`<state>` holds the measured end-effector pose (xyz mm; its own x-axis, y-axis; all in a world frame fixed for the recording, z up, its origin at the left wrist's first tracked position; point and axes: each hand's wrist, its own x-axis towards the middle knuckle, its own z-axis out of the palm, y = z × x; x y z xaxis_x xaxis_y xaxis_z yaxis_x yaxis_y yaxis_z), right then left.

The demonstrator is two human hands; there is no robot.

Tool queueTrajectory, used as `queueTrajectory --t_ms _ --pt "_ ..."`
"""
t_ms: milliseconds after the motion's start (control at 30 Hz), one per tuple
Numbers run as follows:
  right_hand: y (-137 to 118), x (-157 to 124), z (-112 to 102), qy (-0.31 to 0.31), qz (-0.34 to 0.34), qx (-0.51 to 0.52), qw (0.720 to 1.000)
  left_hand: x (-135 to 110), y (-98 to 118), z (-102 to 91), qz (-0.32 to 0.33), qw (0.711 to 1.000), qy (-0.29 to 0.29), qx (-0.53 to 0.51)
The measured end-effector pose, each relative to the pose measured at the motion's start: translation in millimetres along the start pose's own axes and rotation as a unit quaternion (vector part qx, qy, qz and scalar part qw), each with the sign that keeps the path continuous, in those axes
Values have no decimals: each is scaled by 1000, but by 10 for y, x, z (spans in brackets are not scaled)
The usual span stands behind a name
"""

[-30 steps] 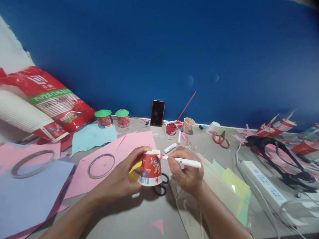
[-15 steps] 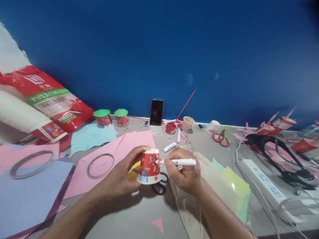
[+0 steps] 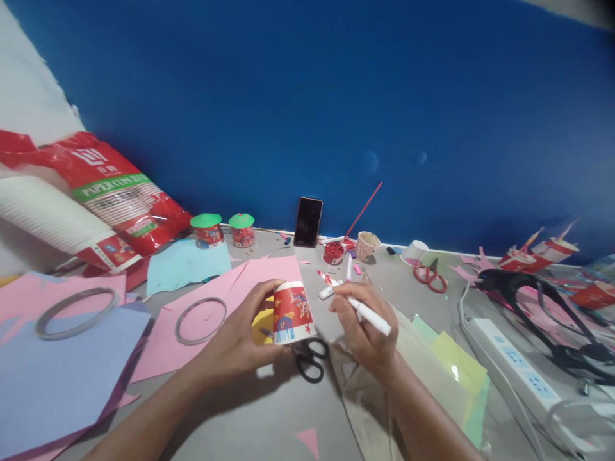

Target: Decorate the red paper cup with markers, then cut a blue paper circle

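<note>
your left hand (image 3: 240, 342) grips the upturned red patterned paper cup (image 3: 292, 312) steady near the counter's (image 3: 269, 422) front edge; your right hand (image 3: 362, 330) pinches the white marker (image 3: 358, 306), tip seemingly lifted just beside the cup, above the black-handled scissors (image 3: 310, 360).

You have one view only, from your head, looking forward and down across the worktop (image 3: 269, 416) toward its far edge at the blue wall (image 3: 307, 96), close over your hands.
</note>
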<state>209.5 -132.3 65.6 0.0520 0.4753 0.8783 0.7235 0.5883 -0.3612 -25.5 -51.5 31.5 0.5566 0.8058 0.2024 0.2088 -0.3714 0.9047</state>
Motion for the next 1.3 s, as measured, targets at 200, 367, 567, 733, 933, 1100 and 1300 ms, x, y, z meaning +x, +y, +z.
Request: queueTrajectory --t_ms 200,367,567,733,933,1100,1300 --pt "17 -7 30 -66 -44 1 997 24 18 2 -25 997 57 -40" --pt "71 -46 62 -87 -42 -10 995 37 60 0 -39 995 75 -60" --pt "55 -77 117 -79 -69 -18 994 40 41 16 -38 994 93 -47" --pt "85 -129 157 -73 -51 -53 995 29 92 37 -42 994 101 -22" --pt "115 -134 167 -91 -53 -60 993 24 174 34 -68 994 88 -22" --pt "136 -137 174 -71 -38 -64 995 -6 37 79 -71 992 83 -58" --pt "146 -228 249 -2 120 -5 993 -5 -57 195 1 983 123 -134"
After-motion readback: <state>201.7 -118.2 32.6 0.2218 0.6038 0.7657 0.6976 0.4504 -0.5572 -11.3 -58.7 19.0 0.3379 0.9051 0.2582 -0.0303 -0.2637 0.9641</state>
